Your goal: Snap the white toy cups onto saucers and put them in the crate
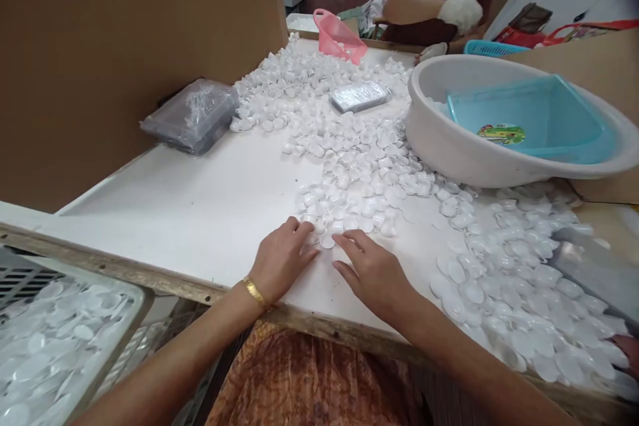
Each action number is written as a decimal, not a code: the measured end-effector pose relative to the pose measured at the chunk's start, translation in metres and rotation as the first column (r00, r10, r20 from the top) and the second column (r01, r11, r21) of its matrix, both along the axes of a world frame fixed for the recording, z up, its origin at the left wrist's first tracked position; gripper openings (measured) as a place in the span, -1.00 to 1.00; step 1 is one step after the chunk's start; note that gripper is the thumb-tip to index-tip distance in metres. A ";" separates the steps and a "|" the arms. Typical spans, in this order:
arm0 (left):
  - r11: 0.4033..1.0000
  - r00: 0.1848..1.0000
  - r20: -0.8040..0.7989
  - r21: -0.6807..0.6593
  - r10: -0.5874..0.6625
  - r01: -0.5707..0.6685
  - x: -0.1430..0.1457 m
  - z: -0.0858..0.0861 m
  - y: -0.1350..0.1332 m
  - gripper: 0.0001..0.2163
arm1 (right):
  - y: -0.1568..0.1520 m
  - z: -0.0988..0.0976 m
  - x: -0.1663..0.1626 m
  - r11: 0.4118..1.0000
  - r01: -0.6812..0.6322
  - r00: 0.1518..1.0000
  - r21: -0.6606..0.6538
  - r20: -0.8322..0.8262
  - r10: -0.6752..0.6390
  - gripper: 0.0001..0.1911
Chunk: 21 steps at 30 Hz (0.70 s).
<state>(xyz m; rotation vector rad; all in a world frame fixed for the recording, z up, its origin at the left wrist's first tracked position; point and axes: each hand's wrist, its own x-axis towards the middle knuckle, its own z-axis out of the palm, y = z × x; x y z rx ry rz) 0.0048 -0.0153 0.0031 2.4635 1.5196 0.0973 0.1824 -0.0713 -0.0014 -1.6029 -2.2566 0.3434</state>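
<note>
Two bare hands lie palm down on a white table (210, 206). The left hand (282, 259) and right hand (374, 273) sit side by side, fingers loosely spread, and their tips touch the near fringe of a wide heap of small white plastic pieces (359, 173). Nothing is visibly pinched.

The pieces look thin, very light, stiff and glossy (likely to skid and scatter), so each is probably best taken by its rim between thumb and fingertip.

Bare tabletop lies open to the left. The wooden edge (150, 276) runs just under the wrists, with a crate (134, 293) of similar pieces below on the left. A large basin (449, 146) crowds the right rear.
</note>
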 end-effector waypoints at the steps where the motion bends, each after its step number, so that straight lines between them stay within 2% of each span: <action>1: 1.000 1.000 -0.024 -0.002 0.002 -0.002 0.004 -0.002 0.000 -0.79 | 0.004 -0.002 -0.007 1.000 -0.005 0.999 0.006 0.054 0.004 -0.70; 4: 0.995 1.000 0.013 -0.093 0.028 -0.026 0.005 0.003 0.003 -0.81 | 0.011 -0.004 -0.013 1.000 -0.015 0.991 -0.016 0.134 0.017 -0.82; 6: 0.973 0.996 0.067 -0.226 0.054 -0.038 -0.002 0.013 0.004 -0.77 | 0.009 -0.002 -0.010 0.995 0.015 0.999 -0.096 0.043 -0.011 -0.85; 7: 0.956 0.995 0.080 -0.291 0.058 -0.032 -0.007 0.017 0.004 -0.74 | 0.006 0.000 -0.007 0.984 0.029 0.998 -0.177 -0.052 -0.039 -0.86; 9: 0.926 0.997 0.069 -0.377 0.040 -0.011 -0.015 0.022 0.003 -0.69 | 0.000 0.002 -0.003 0.912 -0.009 0.953 -0.410 -0.281 -0.117 -0.83; 11: 0.913 1.000 0.014 -0.408 0.009 -0.003 -0.019 0.023 0.003 -0.69 | -0.004 0.001 -0.002 0.791 -0.094 0.868 -0.605 -0.439 -0.233 -0.79; 12: 0.911 1.000 -0.021 -0.413 -0.001 -0.008 -0.019 0.022 0.004 -0.71 | -0.005 0.000 -0.001 0.747 -0.114 0.841 -0.654 -0.464 -0.278 -0.78; 13: 0.911 0.998 -0.056 -0.412 -0.008 -0.016 -0.019 0.021 0.005 -0.74 | -0.006 -0.001 -0.002 0.736 -0.102 0.836 -0.670 -0.458 -0.301 -0.77; 15: 0.917 0.994 -0.111 -0.397 -0.015 -0.030 -0.018 0.021 0.008 -0.78 | -0.007 -0.001 -0.001 0.785 0.000 0.883 -0.620 -0.367 -0.291 -0.73; 18: 0.920 0.994 -0.110 -0.392 -0.010 -0.034 -0.023 0.025 0.016 -0.74 | -0.007 0.006 0.003 0.864 0.122 0.967 -0.489 -0.137 -0.214 -0.72; 21: 0.951 0.994 -0.068 -0.294 0.082 -0.099 -0.027 0.027 0.026 -0.72 | 0.000 0.017 0.004 0.905 0.129 0.987 -0.406 -0.039 -0.158 -0.76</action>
